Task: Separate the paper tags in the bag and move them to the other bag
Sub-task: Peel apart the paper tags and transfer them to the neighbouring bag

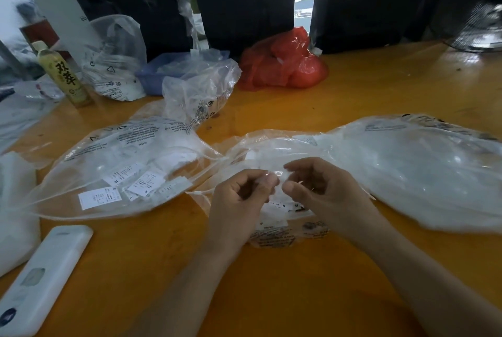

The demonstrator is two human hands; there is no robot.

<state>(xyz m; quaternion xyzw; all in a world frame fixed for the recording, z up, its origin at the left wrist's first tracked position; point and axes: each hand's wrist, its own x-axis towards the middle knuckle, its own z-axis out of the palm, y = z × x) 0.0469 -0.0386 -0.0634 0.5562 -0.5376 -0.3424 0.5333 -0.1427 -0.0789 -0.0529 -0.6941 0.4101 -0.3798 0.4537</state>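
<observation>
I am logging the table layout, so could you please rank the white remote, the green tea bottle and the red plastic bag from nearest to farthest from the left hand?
Measured from the left hand:
1. White remote, near left, at the table's front edge.
2. Red plastic bag, far side, slightly right.
3. Green tea bottle, far left corner.
The last two are nearly level, so that order is tentative.

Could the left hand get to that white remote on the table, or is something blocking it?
Probably yes. The remote lies on bare table left of the left hand, with nothing between. But that hand and the right hand pinch a tag, so it must let go.
</observation>
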